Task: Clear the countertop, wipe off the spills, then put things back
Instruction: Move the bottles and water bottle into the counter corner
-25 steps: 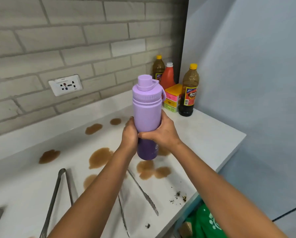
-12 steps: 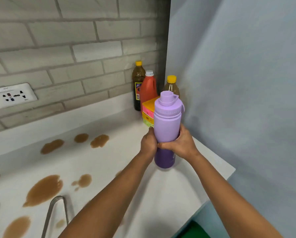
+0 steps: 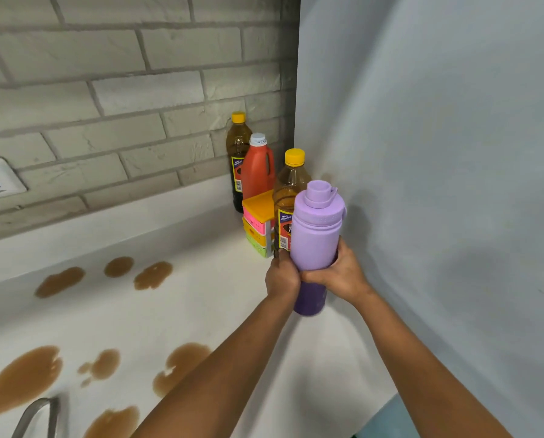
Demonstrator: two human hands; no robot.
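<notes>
While both hands' fingers (image 3: 319, 275) wrap its middle, the purple bottle (image 3: 316, 238) stands nearly upright, cap up.

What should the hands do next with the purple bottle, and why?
Probably lower the purple bottle onto the white counter by the oil bottle and let go. The left hand and the right hand both grip it upright near the corner, away from the brown spills, so parking it there leaves the mess free for wiping.
</notes>
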